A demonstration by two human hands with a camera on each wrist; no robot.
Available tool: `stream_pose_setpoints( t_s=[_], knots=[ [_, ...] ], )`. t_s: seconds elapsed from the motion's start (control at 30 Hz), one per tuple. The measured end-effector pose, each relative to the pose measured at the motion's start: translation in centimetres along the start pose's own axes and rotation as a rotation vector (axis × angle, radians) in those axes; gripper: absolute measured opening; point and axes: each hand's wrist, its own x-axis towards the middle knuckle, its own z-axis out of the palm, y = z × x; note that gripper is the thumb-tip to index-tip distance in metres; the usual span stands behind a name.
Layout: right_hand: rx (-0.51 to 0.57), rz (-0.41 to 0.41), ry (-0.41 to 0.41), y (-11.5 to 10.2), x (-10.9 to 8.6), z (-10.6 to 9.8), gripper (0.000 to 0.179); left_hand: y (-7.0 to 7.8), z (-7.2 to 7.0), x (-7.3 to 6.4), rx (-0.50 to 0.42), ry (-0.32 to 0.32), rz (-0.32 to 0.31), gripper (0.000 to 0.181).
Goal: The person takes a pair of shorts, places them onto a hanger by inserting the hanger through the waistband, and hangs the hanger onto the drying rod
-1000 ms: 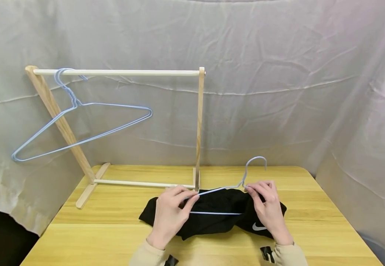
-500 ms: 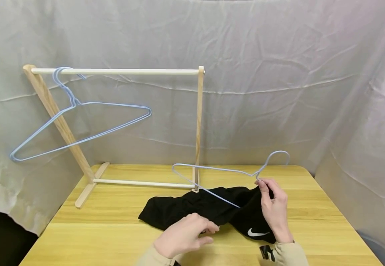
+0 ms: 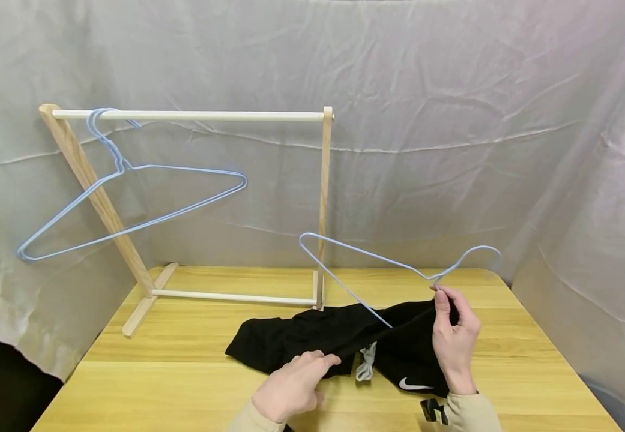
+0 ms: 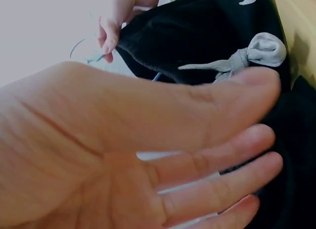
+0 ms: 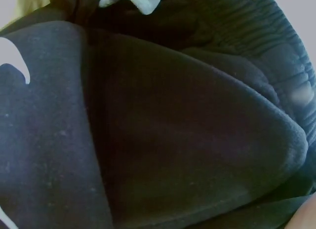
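Observation:
Black shorts [image 3: 307, 336] with a white swoosh [image 3: 415, 384] lie rumpled on the table, their right part lifted. A knotted grey drawstring [image 3: 366, 361] hangs at the front. In the right wrist view, the gathered waistband [image 5: 256, 26] curves along the upper right. My right hand [image 3: 455, 333] pinches a light blue wire hanger [image 3: 377, 256] below its hook, together with the waistband edge. One end of the hanger sticks up to the left; its other end is hidden in the shorts. My left hand [image 3: 297, 384], fingers extended, is at the front edge of the shorts.
A wooden rack [image 3: 325, 198] stands on the left half of the table [image 3: 193, 384]. Several blue hangers [image 3: 182, 170] hang together from its white top rail [image 3: 199, 115]. Grey curtain [image 3: 452, 132] surrounds the table at the back and sides.
My left hand let go of the hanger's shoulder and came down to the front of the shorts. My right hand moved slightly right, and the hanger's left end swung up. The drawstring has come into view.

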Motion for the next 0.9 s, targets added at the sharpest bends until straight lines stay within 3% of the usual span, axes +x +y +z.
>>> stream_pose_setpoints(
  t_s=[0.2,0.33,0.47,0.73,0.9],
  knots=[
    [-0.009,0.095,0.096,-0.5,0.3,-0.3,0.014,-0.6,0.0,-0.3,0.128,0.114,-0.103,0.064],
    [0.011,0.124,0.154,-0.5,0.6,-0.6,0.017,-1.4,-0.3,-0.3,0.139,0.119,-0.164,0.068],
    [0.065,0.133,0.182,-0.4,0.8,-0.7,0.017,-2.5,-0.6,-0.5,0.112,0.152,-0.164,0.062],
    [0.135,0.114,0.164,-0.4,0.8,-0.8,0.013,-4.2,-1.2,-0.4,0.048,0.386,-0.185,0.019],
    [0.158,0.092,0.114,-0.4,0.8,-1.0,0.010,-5.2,-1.9,-0.1,0.062,0.538,-0.194,0.008]
  ],
)
